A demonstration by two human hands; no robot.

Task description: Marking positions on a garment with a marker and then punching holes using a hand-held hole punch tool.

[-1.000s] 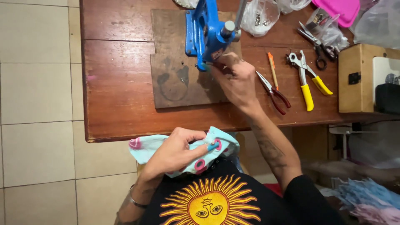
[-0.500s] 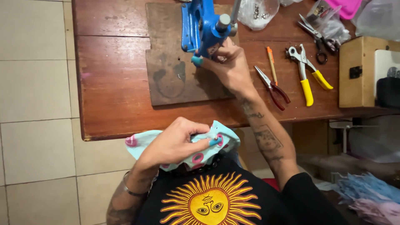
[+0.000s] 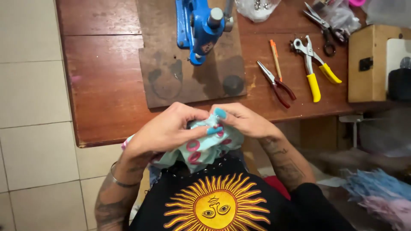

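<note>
The cloth (image 3: 201, 147) — pale blue with pink rings — looks light and limp; it bunches and droops wherever it isn't held, so I'd judge it needs a pinch close to the spot being worked, not a grab at a loose corner. It sits against the person's chest, just below the table (image 3: 107, 107) edge, gathered between both hands.

The left hand (image 3: 165, 130) curls over the cloth from the left, fingers closed on a fold, the thumb tip pressing toward the middle. The right hand (image 3: 246, 122) meets it from the right, thumb and forefinger drawn together on the same bunched edge — fingertips of the two hands nearly touching. Whether something small is pinched between them I cannot tell.

Beyond the fingertips, well apart, stands the blue press (image 3: 199, 28) on its board (image 3: 171, 81). To the right of the right hand lie pliers (image 3: 276, 85) and a yellow-handled punch (image 3: 314, 72).
</note>
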